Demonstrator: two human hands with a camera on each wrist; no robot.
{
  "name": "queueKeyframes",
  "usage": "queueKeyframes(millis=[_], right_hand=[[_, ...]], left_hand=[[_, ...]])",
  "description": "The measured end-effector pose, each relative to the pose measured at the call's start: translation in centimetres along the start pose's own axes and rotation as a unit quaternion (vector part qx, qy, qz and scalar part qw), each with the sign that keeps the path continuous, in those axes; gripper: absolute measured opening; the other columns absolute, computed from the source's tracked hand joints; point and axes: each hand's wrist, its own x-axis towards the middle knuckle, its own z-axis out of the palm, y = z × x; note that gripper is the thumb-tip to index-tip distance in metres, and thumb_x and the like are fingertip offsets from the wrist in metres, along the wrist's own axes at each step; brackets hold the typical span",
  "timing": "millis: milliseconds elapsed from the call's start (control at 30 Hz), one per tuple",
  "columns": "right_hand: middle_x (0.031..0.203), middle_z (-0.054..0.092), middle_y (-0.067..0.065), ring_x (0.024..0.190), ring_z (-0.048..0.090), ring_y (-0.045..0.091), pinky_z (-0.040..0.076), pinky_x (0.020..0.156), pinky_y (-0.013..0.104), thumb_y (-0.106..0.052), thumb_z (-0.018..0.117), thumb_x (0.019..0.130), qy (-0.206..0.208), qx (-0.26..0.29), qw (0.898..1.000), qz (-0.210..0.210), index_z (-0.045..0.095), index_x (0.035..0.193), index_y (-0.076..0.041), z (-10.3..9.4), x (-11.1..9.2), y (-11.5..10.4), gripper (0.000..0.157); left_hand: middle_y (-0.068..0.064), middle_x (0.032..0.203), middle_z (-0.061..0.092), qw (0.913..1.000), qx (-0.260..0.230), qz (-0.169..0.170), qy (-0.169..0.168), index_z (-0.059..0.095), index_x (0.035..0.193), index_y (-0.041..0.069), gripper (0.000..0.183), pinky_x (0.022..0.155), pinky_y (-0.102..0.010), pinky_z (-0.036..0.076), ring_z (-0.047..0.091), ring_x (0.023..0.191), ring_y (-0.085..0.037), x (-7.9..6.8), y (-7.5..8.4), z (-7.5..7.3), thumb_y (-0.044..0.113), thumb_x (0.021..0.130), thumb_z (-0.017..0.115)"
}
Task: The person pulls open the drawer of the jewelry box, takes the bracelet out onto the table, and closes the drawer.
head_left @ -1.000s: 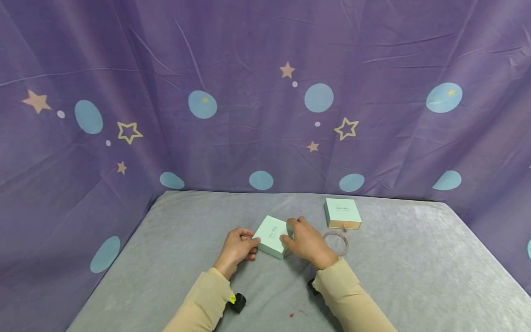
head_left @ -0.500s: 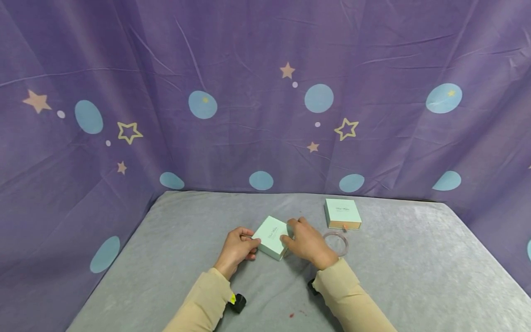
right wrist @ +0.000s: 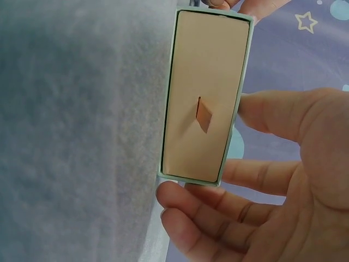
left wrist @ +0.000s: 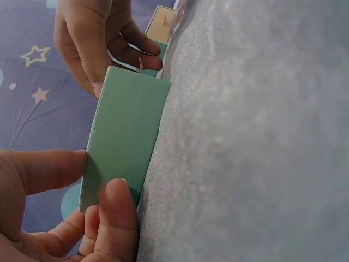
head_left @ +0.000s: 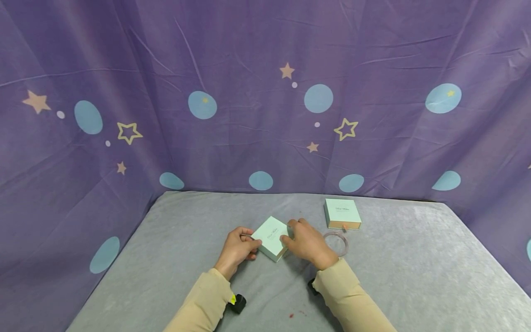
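Observation:
A mint-green drawer box (head_left: pixel 270 236) with dark lettering lies at an angle on the grey cloth between both hands. My left hand (head_left: pixel 235 249) pinches its left corner, thumb on top and fingers against the side. At the opposite corner my right hand (head_left: pixel 308 243) grips it with thumb and fingers. The right wrist view shows the box's peach drawer front (right wrist: pixel 204 65), flush in the sleeve, with a small ribbon tab (right wrist: pixel 204 114) sticking out. A plain green side (left wrist: pixel 128 120) faces the left wrist camera. What the box contains is hidden.
A second mint-green box (head_left: pixel 342 212) sits at the back right, its peach drawer front facing me. Just in front of it lies a clear pinkish bangle-like ring (head_left: pixel 344 249), close to my right wrist. A purple patterned curtain (head_left: pixel 232 147) borders the table's grey cloth (head_left: pixel 415 267).
The box has turned slightly clockwise, seen from above, its near corner shifting left and more of the peach drawer front showing. Both hands stay almost in place. The second box and the ring are unmoved.

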Motion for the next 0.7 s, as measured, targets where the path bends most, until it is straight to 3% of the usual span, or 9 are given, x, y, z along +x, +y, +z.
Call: queueKeyframes(millis=[300,700], right_hand=[[0.099,0.062,0.011,0.074,0.055,0.020,0.049,0.063,0.040,-0.032,0.068,0.088,-0.007,0.001,1.000,0.001,0.062,0.117,-0.002,0.06,0.07,0.09,0.042],[0.110,0.065,0.013,0.093,0.062,0.026,0.053,0.074,0.046,-0.034,0.066,0.089,-0.015,0.011,1.000,0.006,0.061,0.122,-0.001,-0.06,0.03,-0.01,0.047]], left_hand=[[-0.009,0.080,0.056,1.0000,-0.003,0.007,0.003,0.053,0.115,-0.003,0.045,0.051,-0.031,0.056,0.060,0.060,-0.018,0.08,-0.09,0.16,0.000,0.076,0.075],[-0.012,0.090,0.056,1.0000,0.000,0.003,0.004,0.048,0.125,-0.003,0.056,0.054,-0.033,0.056,0.060,0.066,-0.020,0.11,-0.05,0.09,0.000,0.077,0.076]])
